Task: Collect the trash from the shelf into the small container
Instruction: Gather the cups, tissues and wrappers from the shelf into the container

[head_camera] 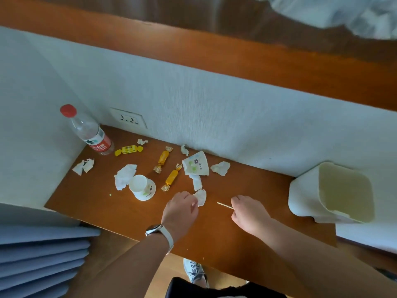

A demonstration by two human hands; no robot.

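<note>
Head camera looks down on a wooden shelf (120, 209). Left hand (181, 208) pinches a crumpled tissue (201, 196) at its fingertips. Right hand (249, 214) is closed around a thin wooden stick (224, 205), which juts out leftward. A white bin (305, 190) sits just right of that hand.
</note>
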